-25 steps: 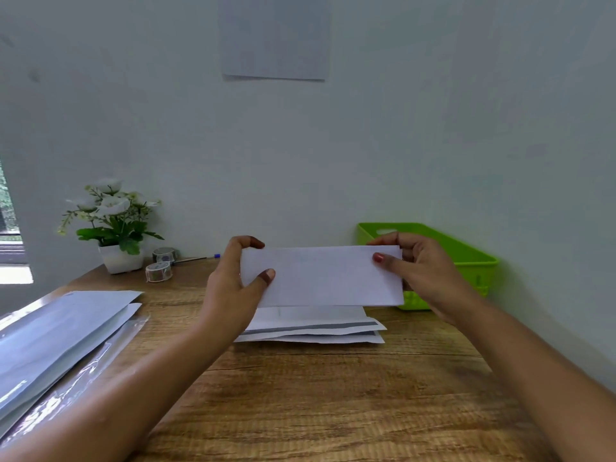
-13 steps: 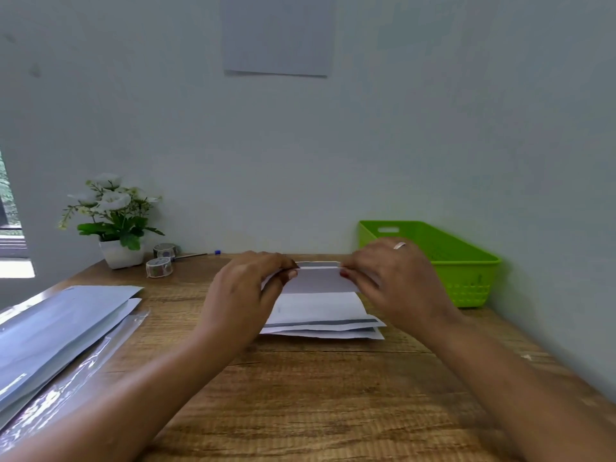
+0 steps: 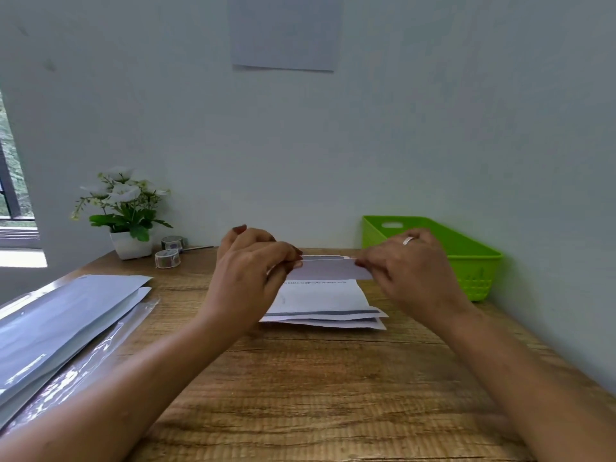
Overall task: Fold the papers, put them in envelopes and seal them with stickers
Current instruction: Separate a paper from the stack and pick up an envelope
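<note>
A white envelope (image 3: 321,295) lies on top of a small stack of envelopes (image 3: 320,320) on the wooden table (image 3: 316,395). Its flap (image 3: 328,269) is lifted along the far edge. My left hand (image 3: 248,271) pinches the flap's left end and my right hand (image 3: 405,266) pinches its right end. A line of small print shows just below the flap. Two rolls of sticker tape (image 3: 168,257) sit at the back left, away from both hands.
A green plastic basket (image 3: 466,251) stands at the back right against the wall. A potted white flower (image 3: 125,211) stands at the back left. Large grey sheets and a clear plastic sleeve (image 3: 63,325) lie at the left edge.
The envelope was held upright in the air a second ago. It now lies on the stack, and both hands have shifted to its flap at the far edge.
</note>
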Demonstrator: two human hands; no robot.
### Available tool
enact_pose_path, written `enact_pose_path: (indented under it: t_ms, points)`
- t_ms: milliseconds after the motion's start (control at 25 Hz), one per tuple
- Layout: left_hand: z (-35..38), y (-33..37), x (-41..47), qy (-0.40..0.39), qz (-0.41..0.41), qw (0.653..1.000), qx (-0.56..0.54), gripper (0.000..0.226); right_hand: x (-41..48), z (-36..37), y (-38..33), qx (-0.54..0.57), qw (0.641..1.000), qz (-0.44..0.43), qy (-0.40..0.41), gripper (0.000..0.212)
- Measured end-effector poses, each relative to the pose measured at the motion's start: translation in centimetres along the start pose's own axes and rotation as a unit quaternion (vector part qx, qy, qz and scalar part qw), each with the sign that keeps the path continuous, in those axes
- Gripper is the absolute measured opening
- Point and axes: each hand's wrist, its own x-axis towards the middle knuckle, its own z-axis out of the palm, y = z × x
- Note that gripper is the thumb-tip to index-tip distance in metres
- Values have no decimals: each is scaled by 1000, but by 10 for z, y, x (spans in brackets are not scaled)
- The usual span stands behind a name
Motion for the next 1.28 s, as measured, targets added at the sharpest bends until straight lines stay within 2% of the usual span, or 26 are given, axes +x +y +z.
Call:
enact_pose_path:
  t_ms: [120, 240, 440, 600, 760, 920, 1040, 1120, 1200, 1280]
  points:
    - [-4, 1, 3, -28, -14, 997, 69, 12, -2, 1, 13, -25, 1000, 17, -2, 19]
    - [-1, 15, 9, -58, 40, 985, 157, 4, -1, 0, 7, -34, 999, 15, 16, 16]
    - [28, 46, 31, -56, 144, 962, 226, 21, 2, -7, -5, -47, 998, -12, 45, 19]
    - [33, 26, 39, -75, 188, 938, 283, 25, -1, -7, 15, -72, 996, 17, 43, 13]
    - [29, -9, 39, -112, 164, 921, 334, 23, -2, -6, 24, -90, 994, 30, 50, 11]
    - [21, -41, 38, -141, 81, 914, 371, 17, -2, -8, 33, -117, 990, 54, 64, 17]
    - [19, -28, 39, -57, 19, 953, 297, 14, -1, -7, 31, -140, 987, 58, 58, 20]
    - [19, 6, 43, -30, 14, 980, 197, 28, 1, -5, 19, -143, 987, 35, 60, 18]
    - [22, 39, 46, -130, -23, 988, 84, 40, 3, -5, 6, -145, 986, 4, 80, 18]
    - [30, 50, 43, -216, -127, 966, -69, 44, 5, -8, -3, -149, 983, -30, 100, 23]
